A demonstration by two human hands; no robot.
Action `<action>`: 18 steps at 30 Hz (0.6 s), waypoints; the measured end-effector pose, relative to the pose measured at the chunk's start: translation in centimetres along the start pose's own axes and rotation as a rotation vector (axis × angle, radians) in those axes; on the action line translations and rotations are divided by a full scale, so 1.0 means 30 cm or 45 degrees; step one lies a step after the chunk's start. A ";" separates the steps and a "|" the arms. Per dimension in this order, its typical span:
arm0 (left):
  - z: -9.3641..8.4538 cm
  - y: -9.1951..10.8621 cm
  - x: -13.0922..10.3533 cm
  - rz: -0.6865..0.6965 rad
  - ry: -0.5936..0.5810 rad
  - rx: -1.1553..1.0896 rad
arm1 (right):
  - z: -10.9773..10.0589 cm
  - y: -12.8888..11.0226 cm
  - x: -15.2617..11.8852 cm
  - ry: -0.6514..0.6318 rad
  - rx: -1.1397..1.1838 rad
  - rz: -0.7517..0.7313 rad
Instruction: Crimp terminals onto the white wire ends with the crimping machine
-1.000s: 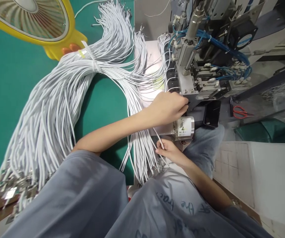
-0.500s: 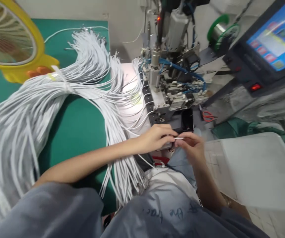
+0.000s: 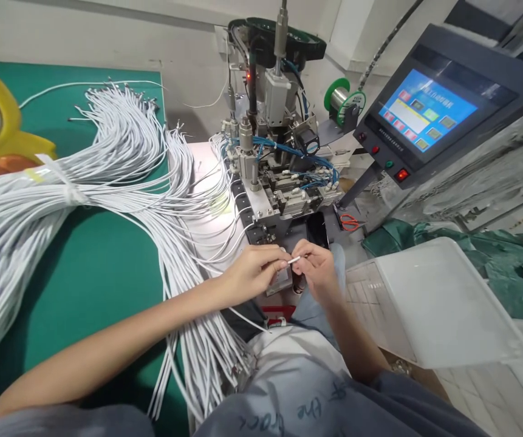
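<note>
Between my two hands a short stretch of white cable (image 3: 294, 260) shows. My left hand (image 3: 261, 271) pinches it from the left, and the fingers of my right hand (image 3: 314, 267) close on its end from the right. What tip sits under the right fingertips is too small to make out. Both hands are just in front of the machine (image 3: 265, 200), above my lap. More white cables (image 3: 197, 243) of the same kind lie in a large bundle to the left, held by a white tie (image 3: 73, 193).
A yellow fan (image 3: 1, 121) stands on the green mat (image 3: 119, 261) at left. Behind the machine is a wire spool (image 3: 344, 99); a lit control screen (image 3: 427, 112) leans at right. Red-handled scissors (image 3: 348, 223) lie near a pale plastic tray (image 3: 447, 303).
My view has swung to the right, so everything sits further left in it and more of the control screen shows. Both hands still hold the white cable, with the fingertips closer together.
</note>
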State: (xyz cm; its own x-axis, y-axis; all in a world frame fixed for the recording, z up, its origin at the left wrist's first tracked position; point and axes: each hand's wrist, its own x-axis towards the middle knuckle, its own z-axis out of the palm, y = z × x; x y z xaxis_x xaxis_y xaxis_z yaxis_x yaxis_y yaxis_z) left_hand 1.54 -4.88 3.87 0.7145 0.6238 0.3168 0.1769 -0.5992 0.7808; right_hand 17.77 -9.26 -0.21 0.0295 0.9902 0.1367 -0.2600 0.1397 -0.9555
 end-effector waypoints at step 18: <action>0.018 -0.038 -0.008 0.151 0.066 0.135 | -0.010 -0.053 0.014 0.064 -0.528 -0.095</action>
State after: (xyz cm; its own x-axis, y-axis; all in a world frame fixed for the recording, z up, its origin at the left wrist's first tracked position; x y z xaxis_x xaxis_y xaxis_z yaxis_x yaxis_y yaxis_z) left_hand 1.54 -4.62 2.61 0.6995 0.5687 0.4328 0.1655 -0.7181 0.6760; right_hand 18.48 -9.06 1.28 0.0832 0.9749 0.2067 0.1550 0.1922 -0.9690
